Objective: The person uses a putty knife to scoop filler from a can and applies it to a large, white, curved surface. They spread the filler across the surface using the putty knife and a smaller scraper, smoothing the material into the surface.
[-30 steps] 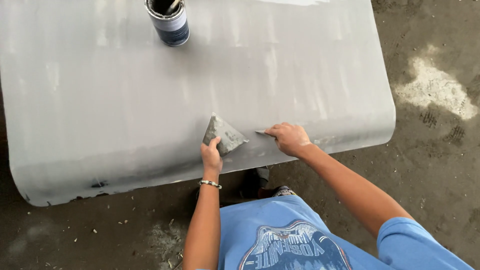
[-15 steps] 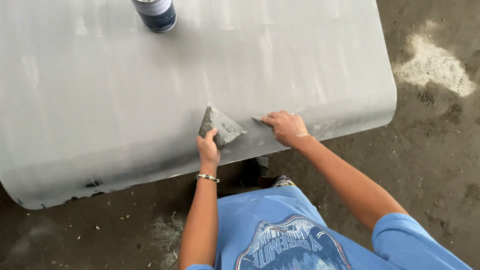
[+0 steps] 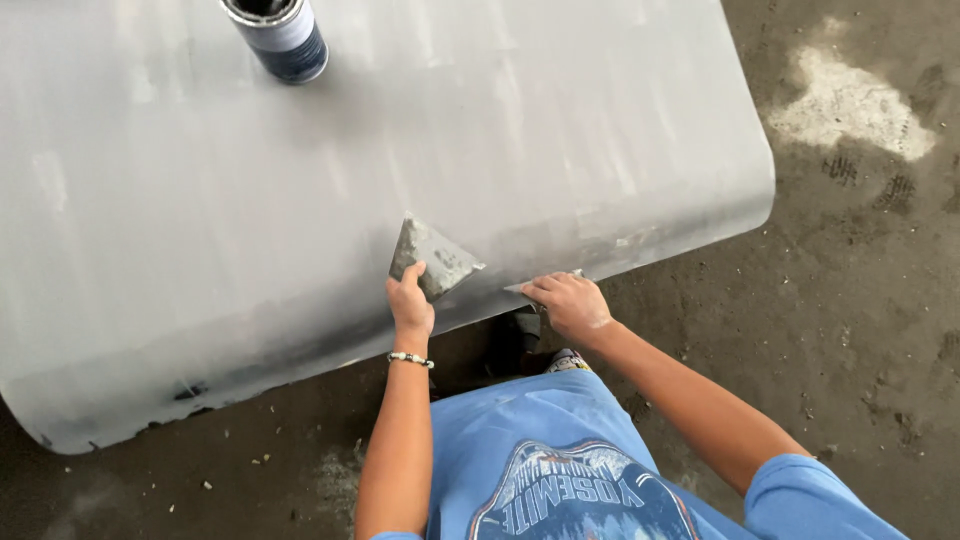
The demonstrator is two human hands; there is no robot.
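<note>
- Nearest the camera: the person's blue printed shirt (image 3: 570, 470), with both bare forearms reaching forward to the near edge of a large grey panel (image 3: 250, 230).
- Left hand (image 3: 411, 303): closed in a grip on the lower corner of a flat, roughly triangular spreader plate (image 3: 432, 258) smeared with grey filler; a beaded bracelet (image 3: 410, 358) circles the wrist. The plate lies tilted against the panel, just in from its rounded near edge.
- Right hand (image 3: 568, 303): fingers curled over a small thin scraper blade (image 3: 535, 287), of which only a pale sliver shows beyond the fingertips; the grip appears closed, though the blade's full shape is hidden. It rests on the panel's near edge, just beside the plate and apart from it.
- Panel: broad, matt grey, with paler streaks and patches, its right corner rounded; it stands above the floor.
- Floor (image 3: 860, 280): dark, dirty concrete with a pale blotch (image 3: 850, 105) at upper right and scattered debris at lower left.
- Farthest: a dark open tin (image 3: 277, 35) with a pale label band, standing upright on the panel, well apart from both hands.
</note>
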